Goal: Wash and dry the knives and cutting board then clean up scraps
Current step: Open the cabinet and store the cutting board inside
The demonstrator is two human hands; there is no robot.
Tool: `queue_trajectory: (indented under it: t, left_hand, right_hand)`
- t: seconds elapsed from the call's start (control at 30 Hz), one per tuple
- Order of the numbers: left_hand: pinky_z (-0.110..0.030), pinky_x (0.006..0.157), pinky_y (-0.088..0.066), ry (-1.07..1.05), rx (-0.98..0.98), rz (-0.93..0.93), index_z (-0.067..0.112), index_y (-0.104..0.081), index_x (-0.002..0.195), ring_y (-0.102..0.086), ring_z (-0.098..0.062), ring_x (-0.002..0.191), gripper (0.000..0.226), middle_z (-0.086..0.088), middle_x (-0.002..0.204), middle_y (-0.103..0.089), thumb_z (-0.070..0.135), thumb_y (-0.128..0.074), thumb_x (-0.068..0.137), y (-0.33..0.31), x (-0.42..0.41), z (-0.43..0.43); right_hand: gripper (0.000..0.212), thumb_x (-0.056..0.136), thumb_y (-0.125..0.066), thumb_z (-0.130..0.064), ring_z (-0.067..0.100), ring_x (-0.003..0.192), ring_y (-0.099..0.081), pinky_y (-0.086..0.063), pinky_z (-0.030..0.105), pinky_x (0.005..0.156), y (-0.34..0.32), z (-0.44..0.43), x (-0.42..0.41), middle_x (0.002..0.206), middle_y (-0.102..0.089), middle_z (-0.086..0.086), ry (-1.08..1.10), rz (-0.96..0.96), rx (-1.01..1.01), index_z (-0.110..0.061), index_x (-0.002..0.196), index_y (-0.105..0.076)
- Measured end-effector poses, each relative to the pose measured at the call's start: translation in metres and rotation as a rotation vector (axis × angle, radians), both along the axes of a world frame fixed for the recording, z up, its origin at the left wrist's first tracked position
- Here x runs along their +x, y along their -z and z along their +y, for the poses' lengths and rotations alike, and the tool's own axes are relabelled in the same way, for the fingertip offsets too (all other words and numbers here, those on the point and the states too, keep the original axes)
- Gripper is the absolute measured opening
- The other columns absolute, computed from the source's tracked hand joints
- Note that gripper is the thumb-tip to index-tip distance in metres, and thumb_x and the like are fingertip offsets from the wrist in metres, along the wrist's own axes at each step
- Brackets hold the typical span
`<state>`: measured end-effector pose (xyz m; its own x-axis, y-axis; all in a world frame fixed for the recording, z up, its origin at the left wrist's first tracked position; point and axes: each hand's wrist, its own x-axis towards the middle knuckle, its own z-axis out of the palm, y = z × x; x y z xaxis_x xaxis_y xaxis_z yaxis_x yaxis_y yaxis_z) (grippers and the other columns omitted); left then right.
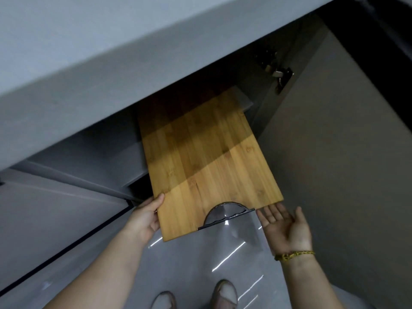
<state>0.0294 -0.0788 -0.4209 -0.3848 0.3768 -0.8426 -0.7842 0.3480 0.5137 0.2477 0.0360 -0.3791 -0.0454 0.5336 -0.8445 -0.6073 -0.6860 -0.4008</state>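
Left hand (142, 217) grips cutting board (200, 157) half inside open cabinet (334, 141), right hand (287, 226) flat beside it

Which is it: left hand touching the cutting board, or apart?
Touching. The head view shows the left hand gripping the near left corner of the cutting board, thumb on top.

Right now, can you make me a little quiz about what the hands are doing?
1. True or false: the left hand grips a near corner of the board.
2. The right hand is: A) holding a knife, B) open with the palm up, C) curled in a fist.
3. Fill in: the board's far end reaches into the open ____.

Key: 1 true; 2 B; 3 cabinet.
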Motion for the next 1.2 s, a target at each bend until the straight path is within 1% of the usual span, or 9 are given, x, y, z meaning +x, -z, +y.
queue_trajectory:
  t: [0.23,0.33,0.43,0.57,0.73,0.83,0.93,1.03,1.2]
  left_hand:
    - [-0.028,0.07,-0.053,0.065,0.016,-0.022,0.005,-0.049,0.128,-0.059,-0.013,0.078,0.037,-0.003,0.09,-0.062,0.007,-0.05,0.091,-0.004,-0.001,-0.014]
    - [-0.022,0.052,-0.056,0.161,-0.023,-0.076,0.003,-0.051,0.123,-0.065,-0.014,0.067,0.033,-0.007,0.088,-0.065,0.005,-0.051,0.09,-0.006,0.008,-0.026]
    - [-0.024,0.054,-0.057,0.216,-0.073,-0.152,0.007,-0.052,0.115,-0.064,-0.021,0.077,0.027,-0.012,0.097,-0.064,0.017,-0.054,0.09,-0.009,0.021,-0.035]
    - [-0.022,0.055,-0.057,0.074,-0.074,-0.146,0.008,-0.055,0.096,-0.062,-0.023,0.082,0.013,-0.01,0.096,-0.062,0.019,-0.054,0.09,-0.013,0.019,-0.029]
    - [-0.035,0.095,-0.042,-0.173,-0.041,-0.126,0.003,-0.053,0.085,-0.058,-0.022,0.084,0.008,-0.012,0.091,-0.058,0.005,-0.049,0.092,-0.02,0.008,-0.018]
    - [-0.035,0.094,-0.04,-0.44,0.006,-0.168,0.002,-0.052,0.085,-0.054,-0.026,0.102,0.015,-0.017,0.098,-0.056,0.004,-0.041,0.096,-0.026,0.01,-0.013]
    - [-0.036,0.096,-0.039,-0.685,0.095,-0.235,-0.007,-0.052,0.104,-0.051,-0.027,0.115,0.023,-0.016,0.114,-0.054,0.006,-0.034,0.097,-0.032,0.016,-0.005]
    - [-0.037,0.107,-0.03,-0.802,0.146,-0.286,-0.011,-0.032,0.134,-0.041,-0.029,0.13,0.042,-0.021,0.136,-0.044,0.008,-0.03,0.098,-0.04,0.013,0.003]
    - [-0.039,0.112,-0.024,-0.812,0.203,-0.266,-0.01,-0.028,0.137,-0.035,-0.03,0.134,0.045,-0.02,0.142,-0.038,0.011,-0.028,0.097,-0.045,-0.014,0.014]
  right_hand:
    - [0.044,0.1,-0.024,-0.028,0.024,0.136,-0.032,-0.029,0.048,0.104,0.005,-0.012,-0.003,0.142,-0.04,0.009,-0.079,0.048,0.079,-0.008,0.138,-0.033]
    - [0.029,0.1,-0.026,-0.025,0.022,0.124,-0.044,-0.032,0.048,0.101,0.009,-0.002,-0.009,0.109,-0.059,0.002,-0.137,0.048,0.101,-0.013,0.104,-0.052]
    - [0.028,0.099,-0.029,-0.024,0.019,0.101,-0.055,-0.034,0.048,0.1,0.012,0.013,-0.022,0.087,-0.069,-0.001,-0.197,0.02,0.13,-0.015,0.091,-0.054]
    - [0.028,0.1,-0.028,-0.024,0.022,0.114,-0.049,-0.031,0.047,0.105,0.016,0.028,-0.043,0.101,-0.058,0.0,-0.265,0.031,0.153,-0.015,0.09,-0.053]
    - [0.026,0.099,-0.03,-0.022,0.023,0.13,-0.037,-0.028,0.048,0.109,0.016,0.039,-0.074,0.101,-0.055,0.0,-0.274,0.084,0.152,-0.016,0.086,-0.051]
    - [0.024,0.099,-0.032,-0.021,0.024,0.136,-0.032,-0.029,0.049,0.106,0.016,0.043,-0.09,0.098,-0.053,-0.001,-0.249,0.113,0.142,-0.016,0.085,-0.051]
    - [0.026,0.099,-0.033,-0.02,0.023,0.135,-0.033,-0.027,0.047,0.109,0.019,0.047,-0.102,0.093,-0.052,-0.002,-0.239,0.115,0.144,-0.016,0.08,-0.05]
    - [0.025,0.099,-0.031,-0.021,0.022,0.133,-0.035,-0.025,0.045,0.112,0.021,0.054,-0.111,0.106,-0.054,0.0,-0.274,0.113,0.166,-0.016,0.087,-0.052]
    - [0.021,0.099,-0.033,-0.02,0.02,0.135,-0.033,-0.027,0.042,0.108,0.019,0.066,-0.136,0.137,-0.045,0.004,-0.328,0.078,0.182,-0.015,0.106,-0.053]
